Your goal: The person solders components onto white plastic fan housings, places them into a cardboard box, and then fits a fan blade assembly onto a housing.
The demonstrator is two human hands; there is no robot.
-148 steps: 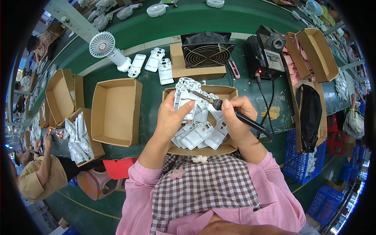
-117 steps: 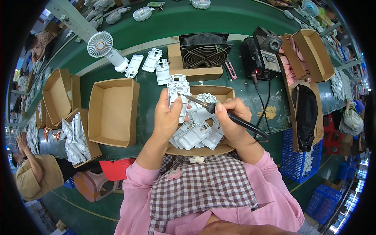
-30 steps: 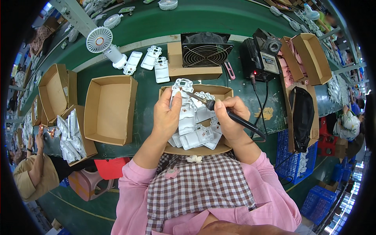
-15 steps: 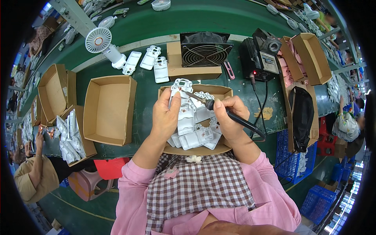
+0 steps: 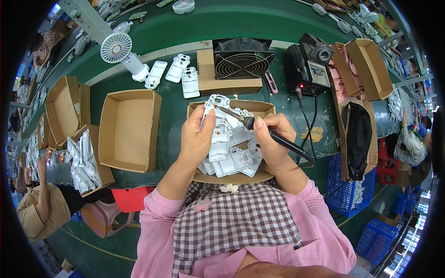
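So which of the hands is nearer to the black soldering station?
Right. The right hand, holding the soldering iron, is below and slightly left of the soldering station in view; the left hand, holding a white plastic casing, is farther left.

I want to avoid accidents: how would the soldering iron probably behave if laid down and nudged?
The soldering iron might roll, as its black handle looks slim and rounded. Its cable, bent in a curve, seems flexible and could tug at it. The thin, straight shaft is probably stiff, since it looks metallic.
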